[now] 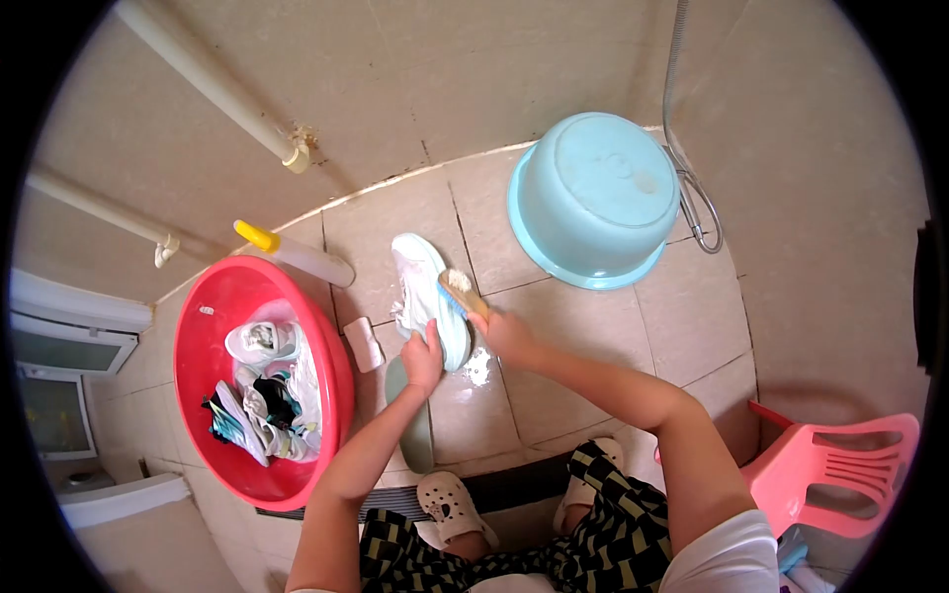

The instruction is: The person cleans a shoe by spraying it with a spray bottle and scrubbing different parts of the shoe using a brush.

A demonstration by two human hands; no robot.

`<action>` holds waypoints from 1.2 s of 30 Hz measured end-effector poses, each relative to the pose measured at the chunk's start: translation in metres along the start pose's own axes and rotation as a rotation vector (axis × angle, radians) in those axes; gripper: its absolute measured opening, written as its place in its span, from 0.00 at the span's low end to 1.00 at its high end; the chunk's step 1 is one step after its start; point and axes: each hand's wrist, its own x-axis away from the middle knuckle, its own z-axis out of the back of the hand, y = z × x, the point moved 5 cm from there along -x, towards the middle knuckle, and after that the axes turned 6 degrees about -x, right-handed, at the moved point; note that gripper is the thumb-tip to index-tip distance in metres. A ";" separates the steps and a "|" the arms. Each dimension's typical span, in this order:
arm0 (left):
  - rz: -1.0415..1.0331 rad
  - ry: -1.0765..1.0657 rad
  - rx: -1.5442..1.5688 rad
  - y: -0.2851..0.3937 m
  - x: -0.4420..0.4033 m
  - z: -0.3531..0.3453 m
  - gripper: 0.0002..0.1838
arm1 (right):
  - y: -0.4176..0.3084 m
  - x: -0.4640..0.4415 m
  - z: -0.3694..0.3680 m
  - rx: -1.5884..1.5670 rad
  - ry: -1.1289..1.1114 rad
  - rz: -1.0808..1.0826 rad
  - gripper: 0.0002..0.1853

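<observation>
A white shoe (pixel 425 287) lies on its side on the tiled floor. My left hand (pixel 423 361) is closed around its lower end. In my right hand (pixel 504 336) is a scrub brush (pixel 472 299) with a wooden back, its bluish bristles against the shoe's sole edge. White foam sits on the back of the brush, and more foam (pixel 477 367) lies on the tiles beside the shoe. A grey-green insole (pixel 415 420) lies partly beneath my left wrist. Left of the shoe is a whitish-pink bar (pixel 364 344), perhaps soap.
A red basin (pixel 341 395) holding several wet shoes stands at left. Behind it a yellow-topped bottle (pixel 306 259) leans. An upturned light-blue basin (pixel 598 198) sits near the wall, beside a metal shower hose (pixel 692 203). A pink plastic chair (pixel 811 469) is at right.
</observation>
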 end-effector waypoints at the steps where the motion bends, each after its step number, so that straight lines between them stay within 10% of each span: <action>1: 0.011 -0.004 -0.002 -0.002 0.000 0.000 0.31 | 0.009 0.008 -0.005 0.003 0.002 0.000 0.32; 19: 0.058 -0.019 0.034 -0.014 0.004 0.007 0.30 | 0.012 0.065 -0.009 0.171 -0.201 0.138 0.28; 36: -0.013 -0.038 -0.067 -0.005 -0.002 0.005 0.30 | -0.016 -0.015 -0.014 0.187 0.096 0.237 0.28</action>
